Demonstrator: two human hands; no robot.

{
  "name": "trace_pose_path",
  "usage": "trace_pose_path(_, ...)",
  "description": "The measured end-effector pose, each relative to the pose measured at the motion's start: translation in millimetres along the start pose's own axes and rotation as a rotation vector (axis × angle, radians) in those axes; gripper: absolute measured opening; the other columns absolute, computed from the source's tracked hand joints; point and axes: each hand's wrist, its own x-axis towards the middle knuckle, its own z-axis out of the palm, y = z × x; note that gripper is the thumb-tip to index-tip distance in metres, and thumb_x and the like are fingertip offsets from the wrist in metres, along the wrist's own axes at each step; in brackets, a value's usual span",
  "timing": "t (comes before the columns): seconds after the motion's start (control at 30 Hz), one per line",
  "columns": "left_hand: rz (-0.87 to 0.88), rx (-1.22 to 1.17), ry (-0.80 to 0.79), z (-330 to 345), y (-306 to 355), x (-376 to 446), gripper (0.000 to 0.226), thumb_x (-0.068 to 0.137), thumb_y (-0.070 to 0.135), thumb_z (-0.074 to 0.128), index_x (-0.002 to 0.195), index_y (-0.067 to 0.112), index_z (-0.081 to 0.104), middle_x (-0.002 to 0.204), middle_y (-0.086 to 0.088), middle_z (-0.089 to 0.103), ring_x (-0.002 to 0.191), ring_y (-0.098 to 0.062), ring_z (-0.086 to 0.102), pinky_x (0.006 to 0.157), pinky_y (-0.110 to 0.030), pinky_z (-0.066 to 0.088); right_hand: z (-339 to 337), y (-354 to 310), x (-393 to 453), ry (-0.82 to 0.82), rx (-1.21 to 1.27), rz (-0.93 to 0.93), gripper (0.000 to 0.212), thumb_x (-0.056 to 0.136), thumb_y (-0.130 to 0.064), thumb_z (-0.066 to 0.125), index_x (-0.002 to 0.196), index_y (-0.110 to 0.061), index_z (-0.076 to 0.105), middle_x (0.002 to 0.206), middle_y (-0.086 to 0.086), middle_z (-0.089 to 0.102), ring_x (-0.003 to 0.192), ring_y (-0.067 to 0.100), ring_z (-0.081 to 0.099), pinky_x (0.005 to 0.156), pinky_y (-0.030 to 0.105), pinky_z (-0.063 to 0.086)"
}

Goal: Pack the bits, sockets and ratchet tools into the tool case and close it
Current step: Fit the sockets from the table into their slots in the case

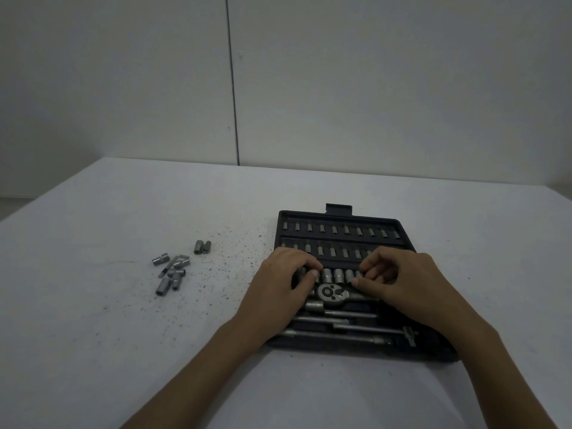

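Over the open tool case [340,218] on the white table [93,320], a person's left hand [278,286] and right hand [399,283] curl their fingers onto the socket row [339,275] above the ratchet [331,293]; whether either grips one is unclear. Loose sockets [173,267] lie well left of the case.

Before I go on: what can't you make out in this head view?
- Sockets under the left hand and right hand: fingers cover that row of the tool case.
- Bit tips in the far rows: too small.
- Loose pile on the table: pieces overlap, count unclear.
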Motion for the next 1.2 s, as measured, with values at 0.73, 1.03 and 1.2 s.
trace_pose_path(0.73,-0.089,0.211,0.107,-48,-9,-33,0.025,0.088,0.033,0.045,0.099,0.022,0.065,0.099,0.013,0.063,0.097,-0.004,0.050,0.083,-0.020,0.039,60,-68,1,-0.043,-0.098,-0.311,0.011,0.086,-0.034,0.060,0.097,-0.034,0.062,0.100,-0.014,0.059,0.098,0.006,0.052,0.085,0.027,0.045)
trace_pose_path(1.03,-0.287,0.429,0.258,-92,-38,-63,0.015,0.090,0.017,0.056,0.102,0.018,0.065,0.107,0.005,0.061,0.101,-0.011,0.053,0.079,-0.021,0.037,99,-99,2,-0.078,-0.136,-0.399,0.018,0.092,-0.030,0.051,0.104,-0.030,0.064,0.114,-0.010,0.059,0.110,0.009,0.046,0.094,0.028,0.038)
trace_pose_path(1.2,-0.408,0.471,0.313,-106,-48,-71,0.015,0.089,0.013,0.055,0.101,0.015,0.064,0.106,0.001,0.058,0.101,-0.018,0.054,0.073,-0.026,0.043,112,-101,1,-0.078,-0.173,-0.409,0.021,0.090,-0.025,0.049,0.101,-0.028,0.067,0.111,-0.011,0.061,0.109,0.010,0.047,0.093,0.027,0.036)
